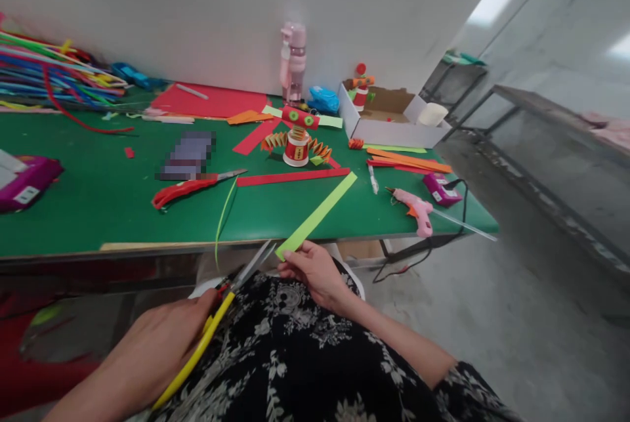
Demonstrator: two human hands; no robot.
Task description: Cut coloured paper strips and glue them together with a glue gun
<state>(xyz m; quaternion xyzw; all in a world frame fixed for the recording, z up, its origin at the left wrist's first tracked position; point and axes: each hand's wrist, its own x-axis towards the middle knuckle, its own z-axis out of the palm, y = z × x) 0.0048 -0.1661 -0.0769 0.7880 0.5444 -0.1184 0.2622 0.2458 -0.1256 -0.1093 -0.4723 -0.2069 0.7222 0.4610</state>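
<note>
My left hand is low in front of my lap, closed round the yellow handle of a pair of scissors. Their open blades point up towards the near end of a long light-green paper strip. My right hand pinches that end of the strip just below the table edge, and the strip slants up over the green table. A thin green sliver curls down from the table edge beside the blades.
On the table lie red-handled scissors, a red paper strip, a paper-cup figure, a pink glue gun, an open cardboard box, a pink bottle and coloured pipe cleaners. To the right is concrete floor.
</note>
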